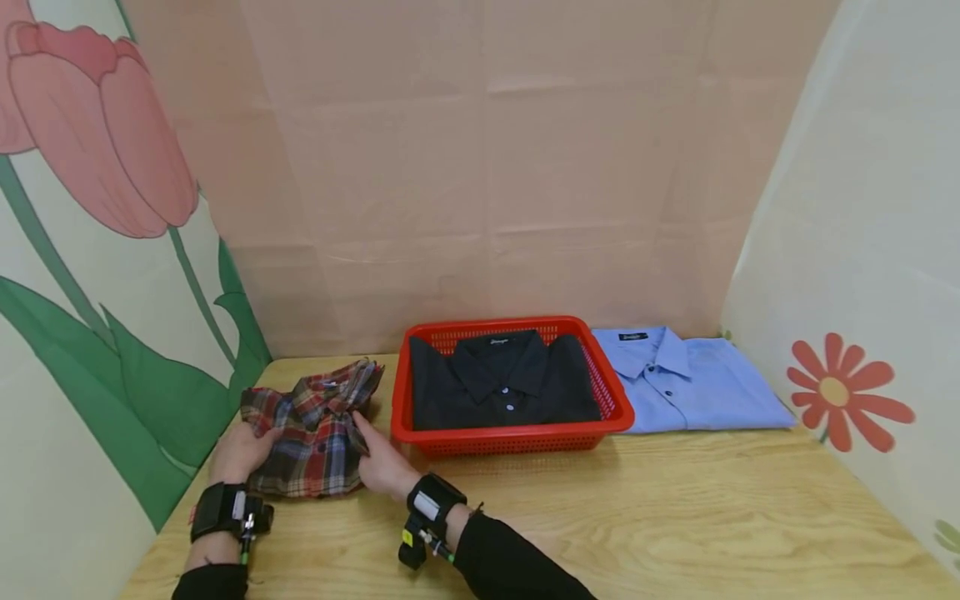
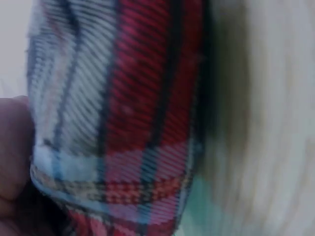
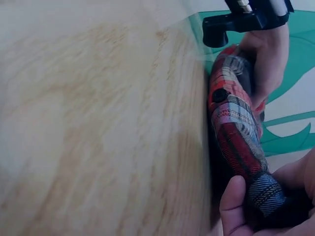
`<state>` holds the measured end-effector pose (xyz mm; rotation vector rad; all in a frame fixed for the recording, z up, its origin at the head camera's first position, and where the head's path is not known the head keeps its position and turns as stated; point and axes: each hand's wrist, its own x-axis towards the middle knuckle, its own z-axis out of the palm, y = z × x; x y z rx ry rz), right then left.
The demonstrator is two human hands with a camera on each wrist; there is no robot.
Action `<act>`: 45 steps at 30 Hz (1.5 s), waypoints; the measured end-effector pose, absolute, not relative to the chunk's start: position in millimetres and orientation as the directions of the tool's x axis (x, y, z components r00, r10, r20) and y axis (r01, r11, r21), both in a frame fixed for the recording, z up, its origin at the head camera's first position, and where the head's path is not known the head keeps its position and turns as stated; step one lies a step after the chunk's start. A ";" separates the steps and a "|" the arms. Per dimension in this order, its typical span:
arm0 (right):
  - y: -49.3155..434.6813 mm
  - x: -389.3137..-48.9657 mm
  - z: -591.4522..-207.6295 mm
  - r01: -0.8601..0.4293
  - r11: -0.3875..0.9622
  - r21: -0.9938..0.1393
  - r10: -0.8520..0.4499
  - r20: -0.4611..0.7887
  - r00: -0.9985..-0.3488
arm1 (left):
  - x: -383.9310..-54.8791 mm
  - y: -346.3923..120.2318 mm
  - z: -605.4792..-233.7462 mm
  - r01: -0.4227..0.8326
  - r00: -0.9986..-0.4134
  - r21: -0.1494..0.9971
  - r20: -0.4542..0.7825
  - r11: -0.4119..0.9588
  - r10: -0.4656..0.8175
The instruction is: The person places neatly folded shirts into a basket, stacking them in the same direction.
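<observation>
A plaid shirt (image 1: pixel 318 446) in red, blue and white lies bunched at the left of the wooden table. On its left edge, my left hand (image 1: pixel 242 452) grips the cloth, thumb on top and the other fingers mostly hidden. My right hand (image 1: pixel 386 465) pinches the shirt's right side. The right wrist view shows thumb and fingers of the right hand (image 3: pixel 236 204) around a fold of the plaid shirt (image 3: pixel 238 132), with a dark button farther along. Close up in the left wrist view, the plaid cloth (image 2: pixel 133 98) fills the middle beside a blurred finger.
Right of the plaid shirt stands a red plastic basket (image 1: pixel 517 435) holding a folded black shirt (image 1: pixel 487 387). A folded light blue shirt (image 1: pixel 697 387) lies on the table (image 1: pixel 675 500) just right of the basket. Walls with printed flowers flank the table, and a pinkish sheet hangs behind.
</observation>
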<state>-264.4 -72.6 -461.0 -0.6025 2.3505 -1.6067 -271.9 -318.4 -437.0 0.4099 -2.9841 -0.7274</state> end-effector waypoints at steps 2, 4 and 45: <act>-72.5 -264.1 -459.3 -0.216 0.299 -0.929 -0.457 0.058 -0.887 | -271.5 -318.5 -434.9 -0.248 -0.961 0.480 -0.008 0.842 -0.278; -72.8 -263.6 -457.4 -0.213 0.291 -0.933 -0.450 0.063 -0.891 | -271.2 -319.2 -434.1 -0.261 -0.955 0.489 -0.002 0.832 -0.298; -26.3 -244.2 -387.2 -0.531 0.373 -0.761 -0.405 0.381 -0.831 | -270.0 -270.7 -398.1 0.085 -0.558 0.566 0.709 0.820 -0.432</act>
